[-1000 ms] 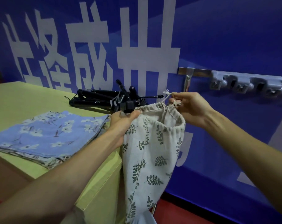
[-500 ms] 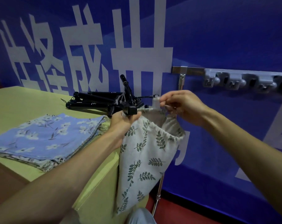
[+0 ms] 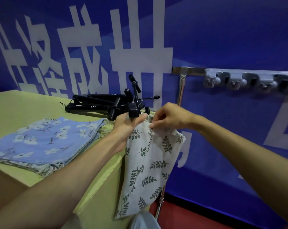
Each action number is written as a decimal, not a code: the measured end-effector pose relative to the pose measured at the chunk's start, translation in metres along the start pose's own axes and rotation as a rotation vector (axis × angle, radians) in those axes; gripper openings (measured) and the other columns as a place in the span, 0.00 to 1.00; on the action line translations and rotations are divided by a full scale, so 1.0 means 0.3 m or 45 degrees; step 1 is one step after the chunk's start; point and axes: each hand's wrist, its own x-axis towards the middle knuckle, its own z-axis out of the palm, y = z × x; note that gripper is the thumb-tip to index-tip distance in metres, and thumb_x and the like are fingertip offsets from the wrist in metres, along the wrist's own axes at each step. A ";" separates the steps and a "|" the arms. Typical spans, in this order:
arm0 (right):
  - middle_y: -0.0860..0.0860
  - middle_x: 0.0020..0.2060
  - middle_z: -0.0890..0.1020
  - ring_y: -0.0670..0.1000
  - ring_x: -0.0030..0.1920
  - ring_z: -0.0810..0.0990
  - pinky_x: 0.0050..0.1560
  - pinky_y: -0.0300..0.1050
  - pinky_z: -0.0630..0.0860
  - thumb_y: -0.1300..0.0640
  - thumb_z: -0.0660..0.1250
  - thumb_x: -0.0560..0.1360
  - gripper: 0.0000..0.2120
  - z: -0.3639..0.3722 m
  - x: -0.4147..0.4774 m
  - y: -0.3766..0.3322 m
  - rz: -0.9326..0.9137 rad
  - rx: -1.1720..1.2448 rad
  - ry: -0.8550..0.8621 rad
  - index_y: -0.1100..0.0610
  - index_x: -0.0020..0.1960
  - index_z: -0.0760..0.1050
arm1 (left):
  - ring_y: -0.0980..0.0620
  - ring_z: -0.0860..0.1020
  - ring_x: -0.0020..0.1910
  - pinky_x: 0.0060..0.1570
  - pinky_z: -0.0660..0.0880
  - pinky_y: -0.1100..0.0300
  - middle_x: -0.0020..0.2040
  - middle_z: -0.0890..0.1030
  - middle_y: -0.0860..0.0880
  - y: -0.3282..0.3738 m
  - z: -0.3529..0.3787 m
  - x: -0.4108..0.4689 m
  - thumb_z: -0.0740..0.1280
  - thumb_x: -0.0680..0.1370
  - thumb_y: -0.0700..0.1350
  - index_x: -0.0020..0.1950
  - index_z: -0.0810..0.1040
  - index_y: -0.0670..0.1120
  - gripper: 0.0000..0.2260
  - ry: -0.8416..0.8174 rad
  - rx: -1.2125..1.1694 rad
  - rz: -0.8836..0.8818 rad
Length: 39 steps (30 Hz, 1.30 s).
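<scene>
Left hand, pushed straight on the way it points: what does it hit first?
Likely the black tripod: its clamp sits right beyond the left hand, which grips the leaf-print bag. Depth is unclear.

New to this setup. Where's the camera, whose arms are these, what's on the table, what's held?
There is no machine here. A person works bare-handed, and the one camera sits on their head, looking forward and down, so both arms come in from the bottom of the picture. The left hand grips the mouth of a leaf-print cloth bag, which hangs down beside the table. The right hand pinches the bag's gathered top. On the table lie a blue flowered cloth, folded, and a black tripod, collapsed.
</scene>
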 end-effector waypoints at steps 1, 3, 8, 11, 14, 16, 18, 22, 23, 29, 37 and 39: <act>0.43 0.35 0.83 0.37 0.33 0.79 0.36 0.30 0.74 0.49 0.74 0.70 0.07 -0.007 -0.001 0.003 0.020 0.004 -0.001 0.53 0.41 0.83 | 0.41 0.81 0.54 0.62 0.73 0.40 0.50 0.85 0.42 -0.002 -0.001 0.002 0.77 0.67 0.51 0.52 0.81 0.39 0.20 0.004 0.005 -0.001; 0.43 0.32 0.82 0.36 0.30 0.78 0.33 0.29 0.72 0.49 0.75 0.69 0.07 -0.021 -0.006 0.009 0.036 -0.004 -0.017 0.52 0.38 0.82 | 0.43 0.81 0.55 0.63 0.73 0.40 0.49 0.85 0.44 -0.009 -0.004 0.006 0.77 0.65 0.53 0.50 0.82 0.42 0.20 0.009 0.025 -0.001; 0.46 0.30 0.81 0.38 0.27 0.77 0.29 0.29 0.71 0.52 0.72 0.72 0.08 -0.045 -0.033 0.014 0.035 -0.004 0.009 0.57 0.40 0.81 | 0.44 0.81 0.56 0.65 0.71 0.40 0.50 0.85 0.47 -0.027 -0.008 0.015 0.77 0.65 0.54 0.51 0.83 0.43 0.20 -0.022 0.047 -0.018; 0.48 0.32 0.82 0.39 0.27 0.77 0.31 0.34 0.73 0.54 0.70 0.75 0.09 -0.049 -0.045 0.027 0.084 0.110 0.003 0.60 0.45 0.82 | 0.45 0.81 0.56 0.64 0.72 0.41 0.50 0.86 0.47 -0.034 -0.010 0.016 0.77 0.68 0.51 0.51 0.83 0.43 0.16 -0.012 0.033 -0.020; 0.47 0.36 0.83 0.40 0.32 0.79 0.35 0.35 0.75 0.52 0.71 0.74 0.07 -0.023 -0.048 0.031 0.098 0.115 -0.050 0.56 0.47 0.83 | 0.45 0.82 0.54 0.63 0.73 0.43 0.49 0.86 0.46 -0.038 -0.013 0.018 0.77 0.69 0.50 0.51 0.83 0.42 0.16 -0.019 0.019 -0.025; 0.47 0.38 0.84 0.42 0.36 0.80 0.36 0.36 0.78 0.51 0.72 0.73 0.07 -0.004 -0.045 0.022 0.099 0.130 -0.075 0.55 0.47 0.84 | 0.45 0.82 0.55 0.63 0.73 0.42 0.49 0.86 0.46 -0.040 -0.014 0.017 0.77 0.68 0.50 0.51 0.83 0.42 0.17 -0.030 0.012 -0.024; 0.46 0.37 0.84 0.41 0.36 0.81 0.36 0.34 0.77 0.52 0.73 0.72 0.06 0.010 -0.039 0.010 0.090 0.113 -0.077 0.54 0.45 0.84 | 0.44 0.81 0.55 0.64 0.72 0.41 0.49 0.86 0.46 -0.041 -0.013 0.016 0.77 0.67 0.51 0.50 0.83 0.43 0.17 -0.030 0.019 -0.014; 0.49 0.32 0.84 0.41 0.29 0.79 0.31 0.34 0.74 0.54 0.75 0.70 0.05 0.005 -0.035 -0.003 0.093 0.137 0.026 0.55 0.38 0.84 | 0.45 0.81 0.56 0.65 0.71 0.41 0.50 0.86 0.47 -0.036 -0.021 0.017 0.77 0.67 0.53 0.52 0.82 0.42 0.20 -0.046 0.036 -0.006; 0.50 0.31 0.84 0.42 0.29 0.79 0.31 0.35 0.75 0.54 0.76 0.69 0.06 0.000 -0.038 -0.005 0.102 0.166 0.051 0.56 0.37 0.84 | 0.45 0.81 0.56 0.65 0.71 0.42 0.50 0.86 0.47 -0.035 -0.023 0.017 0.77 0.67 0.53 0.52 0.82 0.41 0.20 -0.055 0.044 -0.006; 0.49 0.29 0.83 0.43 0.29 0.81 0.34 0.34 0.79 0.56 0.76 0.69 0.06 0.000 -0.049 0.001 0.110 0.040 0.227 0.57 0.36 0.83 | 0.47 0.82 0.54 0.63 0.74 0.46 0.50 0.85 0.46 -0.050 -0.010 0.008 0.75 0.72 0.49 0.50 0.82 0.41 0.13 -0.137 0.101 0.010; 0.44 0.29 0.76 0.40 0.30 0.74 0.31 0.32 0.67 0.57 0.71 0.74 0.09 -0.004 -0.057 0.028 0.037 -0.443 0.049 0.56 0.35 0.77 | 0.48 0.81 0.54 0.61 0.75 0.52 0.51 0.84 0.45 -0.059 0.037 -0.003 0.74 0.72 0.48 0.47 0.82 0.43 0.09 -0.158 0.174 0.052; 0.44 0.29 0.79 0.39 0.29 0.77 0.31 0.28 0.68 0.56 0.71 0.74 0.10 -0.006 -0.068 0.035 0.088 -0.287 0.060 0.55 0.35 0.76 | 0.49 0.81 0.51 0.55 0.76 0.56 0.47 0.84 0.47 -0.060 0.040 -0.003 0.75 0.72 0.47 0.43 0.82 0.45 0.06 -0.153 0.180 0.056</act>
